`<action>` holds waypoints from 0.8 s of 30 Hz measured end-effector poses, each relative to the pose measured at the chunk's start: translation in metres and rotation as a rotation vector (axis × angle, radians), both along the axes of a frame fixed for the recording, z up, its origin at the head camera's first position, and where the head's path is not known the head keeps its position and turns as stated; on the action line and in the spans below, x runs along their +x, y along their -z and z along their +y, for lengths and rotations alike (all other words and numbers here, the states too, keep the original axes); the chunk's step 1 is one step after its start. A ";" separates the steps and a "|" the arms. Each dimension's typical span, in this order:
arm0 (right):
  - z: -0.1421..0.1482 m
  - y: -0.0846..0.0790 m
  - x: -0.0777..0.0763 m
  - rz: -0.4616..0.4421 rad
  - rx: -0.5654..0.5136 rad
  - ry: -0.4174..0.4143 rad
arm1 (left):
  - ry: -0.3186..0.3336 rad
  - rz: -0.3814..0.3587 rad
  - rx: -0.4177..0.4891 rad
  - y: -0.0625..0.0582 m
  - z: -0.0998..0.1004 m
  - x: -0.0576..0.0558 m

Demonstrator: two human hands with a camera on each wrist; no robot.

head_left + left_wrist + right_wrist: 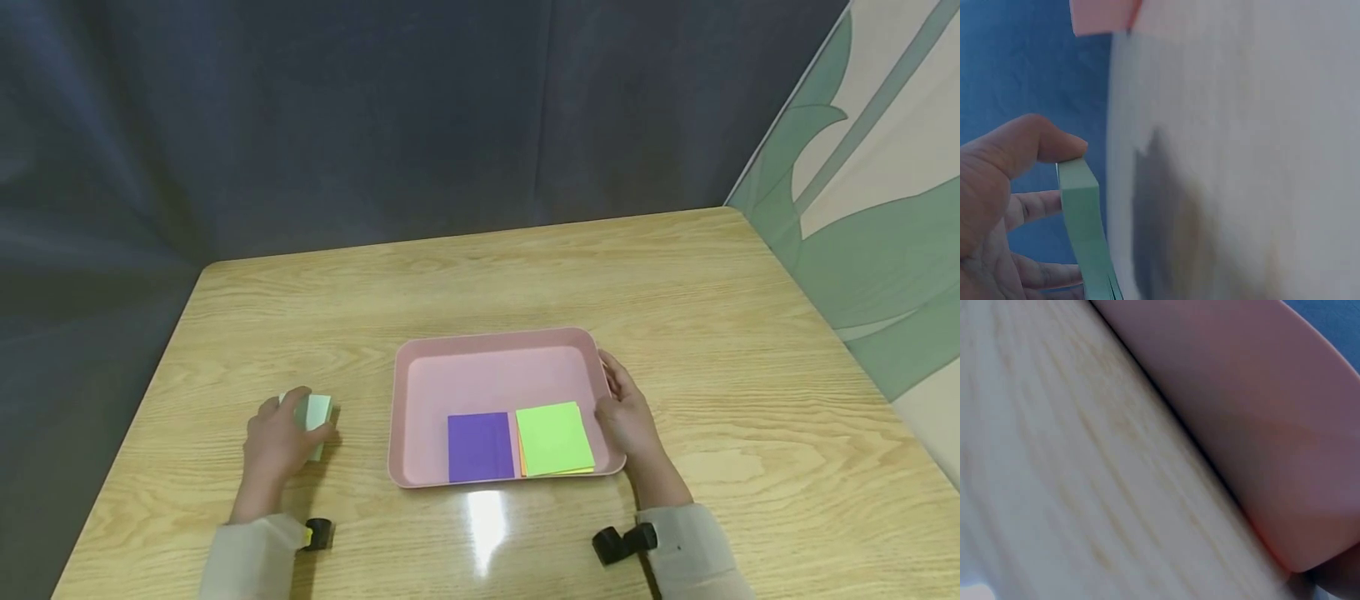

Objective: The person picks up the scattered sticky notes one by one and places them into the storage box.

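Observation:
My left hand grips a thick pad of pale green sticky notes by its edges, left of the pink tray. In the left wrist view the thumb presses one edge of the green pad, with fingers behind it. At the tray's right side, my right hand holds the rim, thumb on top and fingers along the outer wall. Inside the tray, along the near side, lie a purple sticky-note pad and a lime green pad. Orange and yellow edges peek out under the lime one.
The wooden table extends round the tray on all sides. Behind it hangs a dark blue curtain, and a leaf-patterned cloth borders the right edge. Each wrist wears a small black camera.

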State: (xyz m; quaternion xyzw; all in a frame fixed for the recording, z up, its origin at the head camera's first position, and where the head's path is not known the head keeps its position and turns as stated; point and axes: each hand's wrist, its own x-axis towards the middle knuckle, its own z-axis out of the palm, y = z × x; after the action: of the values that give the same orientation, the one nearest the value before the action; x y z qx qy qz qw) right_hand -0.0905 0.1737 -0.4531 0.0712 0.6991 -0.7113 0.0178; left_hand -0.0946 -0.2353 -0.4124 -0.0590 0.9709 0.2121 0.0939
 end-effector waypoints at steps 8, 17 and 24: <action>0.000 -0.001 -0.003 -0.063 0.018 -0.004 | 0.056 0.139 0.061 -0.016 0.025 0.002; -0.001 -0.004 -0.002 -0.080 0.011 -0.001 | 0.131 0.220 0.063 -0.025 0.057 0.004; -0.001 -0.005 -0.003 -0.098 0.021 0.004 | 0.222 0.299 0.092 -0.023 0.080 0.005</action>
State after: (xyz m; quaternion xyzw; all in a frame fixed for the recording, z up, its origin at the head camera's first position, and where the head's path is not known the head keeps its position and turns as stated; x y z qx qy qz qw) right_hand -0.0930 0.1729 -0.4483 0.1073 0.7046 -0.6997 0.0498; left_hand -0.0896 -0.1549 -0.3896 0.0852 0.9639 0.2510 -0.0259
